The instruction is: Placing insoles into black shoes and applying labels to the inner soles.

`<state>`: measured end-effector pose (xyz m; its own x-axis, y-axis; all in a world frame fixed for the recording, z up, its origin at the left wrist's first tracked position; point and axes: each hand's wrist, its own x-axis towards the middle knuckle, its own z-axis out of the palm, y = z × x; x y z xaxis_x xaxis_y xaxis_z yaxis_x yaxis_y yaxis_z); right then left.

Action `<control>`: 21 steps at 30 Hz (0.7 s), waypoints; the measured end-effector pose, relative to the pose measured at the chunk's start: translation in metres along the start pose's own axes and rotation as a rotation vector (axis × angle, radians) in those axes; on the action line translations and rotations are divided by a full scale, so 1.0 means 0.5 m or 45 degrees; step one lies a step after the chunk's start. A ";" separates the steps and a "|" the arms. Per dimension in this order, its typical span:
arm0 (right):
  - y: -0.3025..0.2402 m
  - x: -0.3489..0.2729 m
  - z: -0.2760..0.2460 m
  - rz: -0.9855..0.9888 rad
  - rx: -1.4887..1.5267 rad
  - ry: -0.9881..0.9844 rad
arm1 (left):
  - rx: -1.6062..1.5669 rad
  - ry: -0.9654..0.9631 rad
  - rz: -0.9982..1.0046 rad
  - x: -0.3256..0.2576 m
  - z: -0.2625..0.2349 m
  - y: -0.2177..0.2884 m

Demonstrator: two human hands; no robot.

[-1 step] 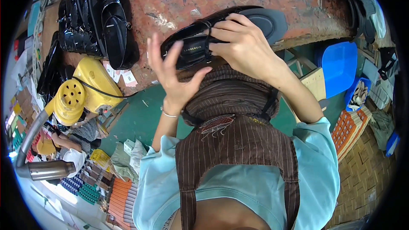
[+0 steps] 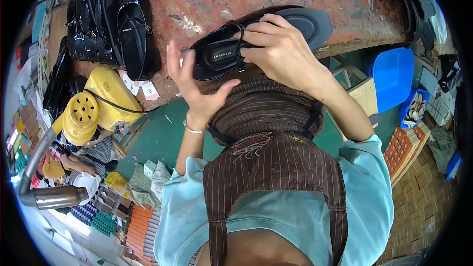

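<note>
A shiny black strapped shoe [image 2: 217, 59] lies at the near edge of the worktable, its insole facing up. Across its strap, my right hand [image 2: 281, 51] is closed, fingers bent over the shoe's side. My left hand [image 2: 194, 83] is by the shoe's left end, fingers raised and thumb spread away, holding nothing. A grey sole-shaped piece with an oval groove [image 2: 315, 27] shows beyond my right knuckles; my hand hides where it meets the shoe.
Several black shoes [image 2: 133, 29] stand in a row at the table's left. A yellow hot-air blower [image 2: 106, 98] with a metal nozzle sits beside them. More black shoes [image 2: 411, 5] lie far right. Blue bins [image 2: 391, 79] stand below on the right. Another person [image 2: 81, 165] is at lower left.
My left hand has drawn slightly left, its fingers moving off the shoe's end. My right hand keeps its hold, almost unmoved.
</note>
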<state>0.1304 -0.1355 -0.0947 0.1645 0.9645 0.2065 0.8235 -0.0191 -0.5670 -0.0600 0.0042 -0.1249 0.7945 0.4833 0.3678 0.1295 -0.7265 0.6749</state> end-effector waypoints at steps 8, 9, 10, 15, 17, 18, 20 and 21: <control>-0.011 0.026 0.048 -0.004 0.104 0.155 | -0.482 0.165 -0.178 -0.011 0.034 -0.039; -0.012 0.028 0.052 -0.001 0.107 0.153 | -0.471 0.142 -0.163 -0.012 0.032 -0.041; -0.012 0.030 0.055 -0.010 0.082 0.142 | -0.460 0.119 -0.148 -0.012 0.031 -0.043; -0.010 0.037 0.062 -0.028 0.098 0.086 | -0.483 0.127 -0.152 -0.018 0.030 -0.052; -0.009 0.038 0.065 -0.035 0.185 0.036 | -0.493 0.130 -0.155 -0.020 0.029 -0.055; -0.008 0.039 0.066 -0.038 0.186 0.030 | -0.499 0.126 -0.139 -0.019 0.030 -0.057; -0.007 0.043 0.069 -0.063 0.083 0.018 | -0.504 0.127 -0.129 -0.019 0.031 -0.060; -0.008 0.044 0.070 -0.066 0.084 0.012 | -0.532 0.118 -0.124 -0.018 0.031 -0.060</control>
<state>0.1118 -0.1049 -0.1160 0.1276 0.9613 0.2441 0.7933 0.0488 -0.6068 -0.0619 0.0140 -0.1583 0.7312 0.5954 0.3329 -0.0653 -0.4247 0.9030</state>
